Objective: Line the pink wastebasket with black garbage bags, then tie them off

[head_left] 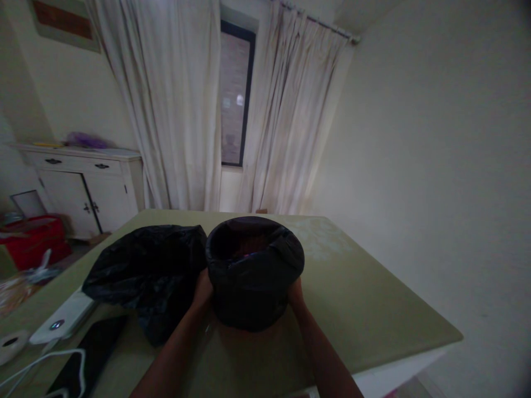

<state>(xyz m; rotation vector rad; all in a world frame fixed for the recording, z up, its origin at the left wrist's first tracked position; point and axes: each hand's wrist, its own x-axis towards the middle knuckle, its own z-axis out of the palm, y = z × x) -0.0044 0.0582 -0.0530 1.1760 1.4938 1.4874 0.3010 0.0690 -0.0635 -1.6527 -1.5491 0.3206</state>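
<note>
A round, bin-shaped container covered by a black plastic bag (253, 287) is on the table in front of me, its opening facing up and slightly towards me. The bag is folded over the rim, and something dark reddish shows faintly inside. My left hand (203, 288) presses on its left side and my right hand (295, 293) on its right, so it is held between them. The fingers are mostly hidden behind the bag's sides. Just left of it, a second, crumpled black plastic bag (153, 271) lies spread on the table, close against my left hand.
A white power bank (64, 316) with a white cable (83, 365), a dark phone (91, 354) and a roll of white tape (13, 345) lie at the left of the pale green table (357, 298). A white cabinet (78, 188) and red bag (35, 240) stand beyond.
</note>
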